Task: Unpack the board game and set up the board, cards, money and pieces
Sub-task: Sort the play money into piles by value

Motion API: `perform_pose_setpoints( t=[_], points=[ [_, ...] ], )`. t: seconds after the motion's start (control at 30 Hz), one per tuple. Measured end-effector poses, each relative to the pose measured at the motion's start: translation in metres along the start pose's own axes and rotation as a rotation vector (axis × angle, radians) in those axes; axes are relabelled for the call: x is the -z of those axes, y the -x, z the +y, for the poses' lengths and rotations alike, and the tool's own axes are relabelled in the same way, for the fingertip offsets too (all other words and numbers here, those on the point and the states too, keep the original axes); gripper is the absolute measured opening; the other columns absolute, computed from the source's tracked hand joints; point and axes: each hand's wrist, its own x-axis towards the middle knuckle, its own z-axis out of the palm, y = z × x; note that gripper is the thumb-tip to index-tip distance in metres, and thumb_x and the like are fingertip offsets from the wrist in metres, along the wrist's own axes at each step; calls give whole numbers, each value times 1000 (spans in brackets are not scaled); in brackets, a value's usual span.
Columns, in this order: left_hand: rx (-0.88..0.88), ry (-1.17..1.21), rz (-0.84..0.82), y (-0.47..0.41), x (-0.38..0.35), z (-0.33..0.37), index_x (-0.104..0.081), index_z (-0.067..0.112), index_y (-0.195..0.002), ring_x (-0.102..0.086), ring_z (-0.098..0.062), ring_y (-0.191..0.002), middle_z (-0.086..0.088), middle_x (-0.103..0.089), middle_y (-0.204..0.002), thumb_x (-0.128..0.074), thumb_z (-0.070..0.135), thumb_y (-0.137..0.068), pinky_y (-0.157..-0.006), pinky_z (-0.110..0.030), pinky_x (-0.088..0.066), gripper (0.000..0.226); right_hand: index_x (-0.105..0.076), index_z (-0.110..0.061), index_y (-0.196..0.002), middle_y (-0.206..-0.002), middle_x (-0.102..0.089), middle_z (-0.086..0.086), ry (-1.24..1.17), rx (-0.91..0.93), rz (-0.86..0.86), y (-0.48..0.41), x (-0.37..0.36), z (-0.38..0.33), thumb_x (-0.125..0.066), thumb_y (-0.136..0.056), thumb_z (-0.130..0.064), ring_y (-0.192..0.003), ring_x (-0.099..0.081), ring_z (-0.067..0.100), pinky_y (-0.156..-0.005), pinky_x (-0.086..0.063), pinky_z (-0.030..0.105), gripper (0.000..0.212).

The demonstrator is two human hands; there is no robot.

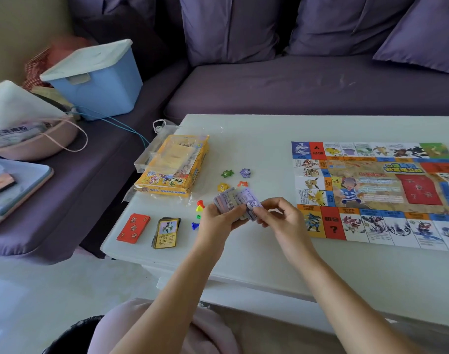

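Note:
A fanned stack of purple play money (234,200) is gripped by my left hand (219,221) over the white table (256,264). My right hand (282,218) pinches the front note of that stack. The game board (376,195) lies unfolded at the right. The yellow game box (173,166) sits at the table's left with a clear plastic tray on it. In front of it lie a red card deck (133,228) and a dark card deck (166,232). Coloured pawns (198,214) stand beside my left hand. Star-shaped tokens (234,178) lie beyond the money.
A purple sofa (294,83) runs behind and to the left of the table. On it stand a blue lidded bin (98,77), a pink bag (26,139) and a flat tray (16,185). A clear plastic bag (164,129) lies behind the box.

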Motion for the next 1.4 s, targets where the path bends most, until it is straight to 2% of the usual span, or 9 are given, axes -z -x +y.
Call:
perform_pose_setpoints(
  t=[0.1, 0.33, 0.63, 0.83, 0.97, 1.1, 1.2, 1.27, 1.4],
  points=[
    [-3, -25, 3, 2, 4, 0, -66, 0, -94, -69, -30, -83, -21, -70, -90, -65, -4, -83, -78, -31, -58, 12, -68, -3, -81, -64, -66, 1, 18, -2, -8, 1, 0, -1, -72, -82, -16, -59, -59, 9, -58, -47, 17, 13],
    [46, 110, -49, 6, 11, -1, -66, 7, -105, -69, -21, -85, -11, -73, -93, -60, -3, -87, -77, -28, -58, 22, -73, -7, -82, -58, -61, 1, 46, -43, -36, 0, -1, 1, -63, -90, -16, -56, -51, 8, -57, -42, 15, 15],
    [47, 157, 68, 4, 15, -3, -66, 4, -104, -70, -22, -85, -15, -72, -97, -64, -4, -84, -77, -28, -58, 22, -71, -11, -72, -57, -60, 3, 14, -70, 17, 1, -4, -4, -67, -87, -23, -55, -49, 10, -56, -41, 16, 20],
    [57, 155, 60, 4, 12, -4, -66, 1, -104, -70, -23, -86, -18, -71, -101, -65, -6, -81, -74, -27, -58, 23, -72, -12, -80, -61, -65, 5, -67, -84, 38, -1, -4, -5, -66, -88, -18, -59, -54, 13, -58, -45, 19, 12],
    [151, 109, 15, 0, 14, 0, -65, 4, -105, -69, -20, -85, -14, -71, -98, -66, -2, -83, -74, -28, -59, 24, -68, -10, -86, -65, -68, 4, -191, -105, 12, -3, -1, -5, -63, -88, -5, -62, -60, 12, -59, -47, 19, 8],
    [202, 112, -18, -1, 15, 5, -64, 6, -103, -68, -22, -83, -12, -70, -92, -64, -5, -83, -72, -30, -59, 23, -72, -17, -77, -66, -58, 2, -157, -115, -74, -5, 3, -7, -65, -84, -4, -61, -50, 9, -63, -38, 21, 17],
    [215, 60, -32, -1, 18, 7, -63, 2, -107, -68, -24, -84, -15, -70, -95, -66, -5, -81, -70, -30, -60, 26, -74, -23, -79, -68, -50, 2, -44, -91, -135, -7, 11, -15, -58, -92, -13, -66, -45, 11, -68, -36, 24, 22],
    [218, -21, -29, -1, 21, 8, -64, 0, -106, -69, -23, -81, -16, -69, -96, -69, -3, -80, -68, -29, -60, 26, -70, -25, -79, -66, -55, -5, 171, -56, -183, -13, 18, -30, -57, -94, -15, -65, -50, 8, -70, -41, 22, 22],
    [175, -205, -55, 3, 26, 11, -67, 7, -88, -68, -14, -67, -9, -71, -81, -73, 0, -78, -65, -26, -59, 13, -72, -32, -84, -66, -66, -12, 623, 16, -368, -27, 25, -68, -73, -82, -17, -57, -51, -4, -59, -42, 11, 14]
  ],
)
